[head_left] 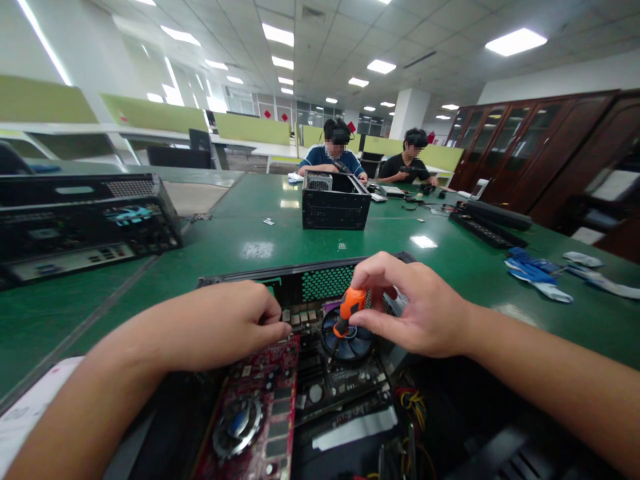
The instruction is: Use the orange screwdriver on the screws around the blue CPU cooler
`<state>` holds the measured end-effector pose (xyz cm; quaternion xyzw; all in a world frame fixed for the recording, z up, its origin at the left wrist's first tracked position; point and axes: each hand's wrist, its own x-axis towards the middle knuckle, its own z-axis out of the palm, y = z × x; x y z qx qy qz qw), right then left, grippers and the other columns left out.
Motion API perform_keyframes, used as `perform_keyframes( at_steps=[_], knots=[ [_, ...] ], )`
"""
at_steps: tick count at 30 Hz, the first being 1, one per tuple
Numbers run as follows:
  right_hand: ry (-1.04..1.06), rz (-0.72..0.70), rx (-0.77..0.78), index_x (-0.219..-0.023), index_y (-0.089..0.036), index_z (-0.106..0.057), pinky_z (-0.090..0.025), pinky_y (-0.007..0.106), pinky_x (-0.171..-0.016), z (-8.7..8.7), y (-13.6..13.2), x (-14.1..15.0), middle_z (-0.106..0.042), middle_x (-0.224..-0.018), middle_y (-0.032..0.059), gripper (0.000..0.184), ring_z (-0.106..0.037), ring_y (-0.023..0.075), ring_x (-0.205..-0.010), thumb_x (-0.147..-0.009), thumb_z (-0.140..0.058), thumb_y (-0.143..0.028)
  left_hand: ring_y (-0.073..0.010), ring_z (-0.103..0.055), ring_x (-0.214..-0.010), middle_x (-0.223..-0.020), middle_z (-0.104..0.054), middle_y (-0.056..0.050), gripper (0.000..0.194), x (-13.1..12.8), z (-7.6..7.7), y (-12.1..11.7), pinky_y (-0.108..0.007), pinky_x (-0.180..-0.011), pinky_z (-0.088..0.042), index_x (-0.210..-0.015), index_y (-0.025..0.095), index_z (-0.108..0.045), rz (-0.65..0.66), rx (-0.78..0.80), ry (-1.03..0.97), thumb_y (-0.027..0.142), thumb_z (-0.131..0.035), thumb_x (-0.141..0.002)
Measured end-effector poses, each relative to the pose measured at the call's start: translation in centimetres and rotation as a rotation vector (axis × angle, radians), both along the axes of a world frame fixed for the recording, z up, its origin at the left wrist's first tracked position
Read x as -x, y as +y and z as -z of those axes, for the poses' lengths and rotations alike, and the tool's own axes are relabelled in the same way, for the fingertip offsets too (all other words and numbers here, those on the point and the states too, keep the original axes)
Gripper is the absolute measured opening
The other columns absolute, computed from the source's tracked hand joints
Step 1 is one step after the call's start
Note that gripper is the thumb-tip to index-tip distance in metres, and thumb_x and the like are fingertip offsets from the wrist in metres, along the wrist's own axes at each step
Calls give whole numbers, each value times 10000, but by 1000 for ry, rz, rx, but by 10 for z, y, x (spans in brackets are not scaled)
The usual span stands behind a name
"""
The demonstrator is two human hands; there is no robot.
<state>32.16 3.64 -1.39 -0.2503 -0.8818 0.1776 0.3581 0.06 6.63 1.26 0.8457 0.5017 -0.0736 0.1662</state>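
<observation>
My right hand pinches the orange and black handle of a screwdriver between thumb and fingers. Its shaft slants down to the left in front of a dark cooling fan on the motherboard. My left hand is closed, thumb against curled fingers, at the upper end of a red graphics card; whatever lies inside those fingers is hidden. The card carries a round silver fan. Both hands are over an open computer case with a perforated panel on its far side.
Another opened case stands farther along the green table, with two people at work behind it. A black case sits at left. Blue-and-white gloves lie at right, and bundled wires run inside the near case.
</observation>
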Motion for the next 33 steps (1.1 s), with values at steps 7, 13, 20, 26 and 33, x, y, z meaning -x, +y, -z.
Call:
perform_keyframes(
  at_steps=[7,13,20,26,33],
  knots=[
    [-24,-45,72,-1407,-267,-651,-652,329,-798,-3,-4,-1,-898,-1195,62,257,-822,190,-863,-1171,-736,-212,-267,-725,-659,-725,-825,-52,438,-4,-3,-1,-409,-637,-459,-691,313,-789,-19,11,8,587,-676,-1013],
    [-3,-7,149,-1384,-262,-667,-626,294,-755,-5,1,-1,-915,-1231,51,323,-774,153,-772,-1124,-858,-279,-253,-712,-631,-701,-822,-49,439,0,-1,-1,-408,-627,-451,-688,309,-776,-2,-2,-3,599,-668,-1000],
    [-60,8,16,-1473,-235,-753,-655,355,-888,-5,3,-3,-921,-1326,90,291,-790,189,-902,-1186,-765,-280,-269,-750,-650,-738,-865,-61,419,2,1,2,-419,-633,-475,-718,326,-833,-5,-9,-23,603,-681,-994],
    [347,207,80,-1565,-307,-755,-660,337,-792,-18,12,-34,-804,-1148,32,387,-769,213,-924,-1182,-793,-349,-287,-779,-683,-768,-880,-80,437,4,2,2,-442,-659,-487,-689,328,-792,4,-16,-21,606,-693,-1012],
    [762,327,209,-1266,-363,-800,-618,415,-656,4,46,-105,-633,-960,26,274,-663,260,-762,-1124,-796,-597,-269,-759,-686,-760,-857,-63,415,3,1,-2,-422,-675,-489,-708,309,-793,-2,-37,-9,571,-669,-1006]
  ],
)
